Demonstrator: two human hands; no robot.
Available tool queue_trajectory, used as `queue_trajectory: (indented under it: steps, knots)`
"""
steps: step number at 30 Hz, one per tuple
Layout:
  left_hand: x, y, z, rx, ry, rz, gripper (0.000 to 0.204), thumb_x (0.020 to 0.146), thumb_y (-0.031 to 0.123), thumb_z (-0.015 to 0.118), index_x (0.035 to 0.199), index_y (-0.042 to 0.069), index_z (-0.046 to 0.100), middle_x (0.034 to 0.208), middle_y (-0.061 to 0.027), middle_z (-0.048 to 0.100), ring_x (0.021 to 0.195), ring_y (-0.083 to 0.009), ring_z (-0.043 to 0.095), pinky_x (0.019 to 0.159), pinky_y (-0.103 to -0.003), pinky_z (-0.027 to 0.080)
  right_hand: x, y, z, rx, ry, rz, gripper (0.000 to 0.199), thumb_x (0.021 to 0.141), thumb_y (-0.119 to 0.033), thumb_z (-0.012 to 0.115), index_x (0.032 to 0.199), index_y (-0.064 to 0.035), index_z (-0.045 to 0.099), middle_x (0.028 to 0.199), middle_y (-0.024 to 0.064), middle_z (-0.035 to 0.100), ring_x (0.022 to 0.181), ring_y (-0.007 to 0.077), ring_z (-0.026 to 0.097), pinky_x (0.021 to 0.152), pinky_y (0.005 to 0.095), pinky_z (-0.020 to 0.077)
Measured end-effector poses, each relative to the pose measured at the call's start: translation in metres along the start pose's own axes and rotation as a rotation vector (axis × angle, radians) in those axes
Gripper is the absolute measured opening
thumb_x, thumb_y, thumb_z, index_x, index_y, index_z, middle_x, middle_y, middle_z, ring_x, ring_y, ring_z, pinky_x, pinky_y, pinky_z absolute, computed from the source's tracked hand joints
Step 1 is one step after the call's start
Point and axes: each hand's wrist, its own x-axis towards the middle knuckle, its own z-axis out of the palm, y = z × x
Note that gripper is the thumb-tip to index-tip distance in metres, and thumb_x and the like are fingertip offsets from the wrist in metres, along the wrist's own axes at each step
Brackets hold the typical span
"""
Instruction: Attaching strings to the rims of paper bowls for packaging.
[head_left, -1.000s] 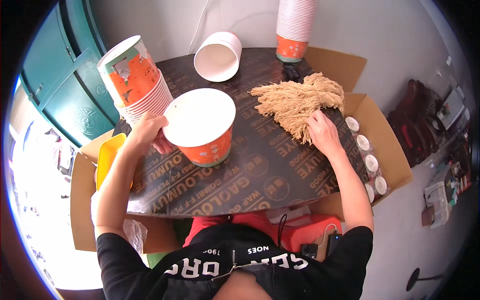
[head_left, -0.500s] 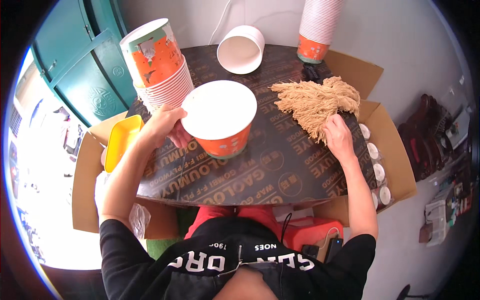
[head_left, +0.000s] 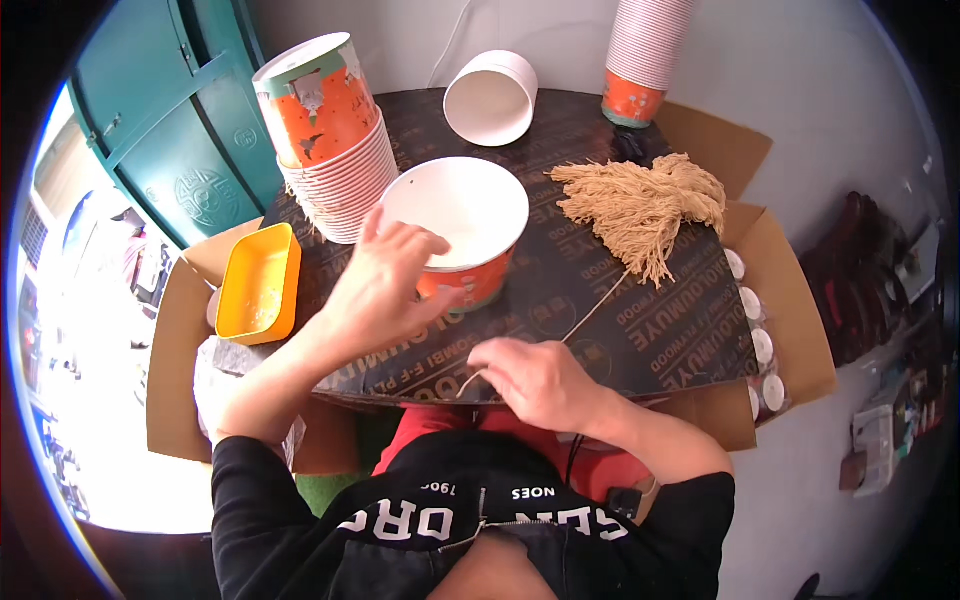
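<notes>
The tan cord bundle (head_left: 645, 210) lies at the right of the bench (head_left: 670, 350), probably to keep its ends within the right hand's reach; one strand (head_left: 600, 304) runs from its near tip to the right hand (head_left: 535, 378), which seems to pinch it, fingers curled, wrist bent inward over the near edge; the white-mouthed bucket (head_left: 460, 205) stands upright at centre, likely for easy access; the left hand (head_left: 395, 275) is open before it, fingers spread, contact unclear; the bucket stack (head_left: 335, 150) stands left, presumably for handiness.
</notes>
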Motion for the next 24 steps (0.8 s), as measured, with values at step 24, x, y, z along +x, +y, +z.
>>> queue_trajectory:
  steps: [24]
  knots:
    - [0.015,-0.038,-0.012,-0.193,-0.136,0.075,0.008,0.087,0.002,0.064,0.092,0.007,0.064,0.125,-0.0076,0.055,0.141,-0.0343,0.033,0.115,-0.051,0.024,0.065,0.015,-0.053,-0.126,-0.043,0.131,0.012,0.083,-0.002,0.067,0.094,-0.0029,0.062,0.095,0.0059,0.061,0.1,0.0257,0.05,0.09,0.037,0.0428]
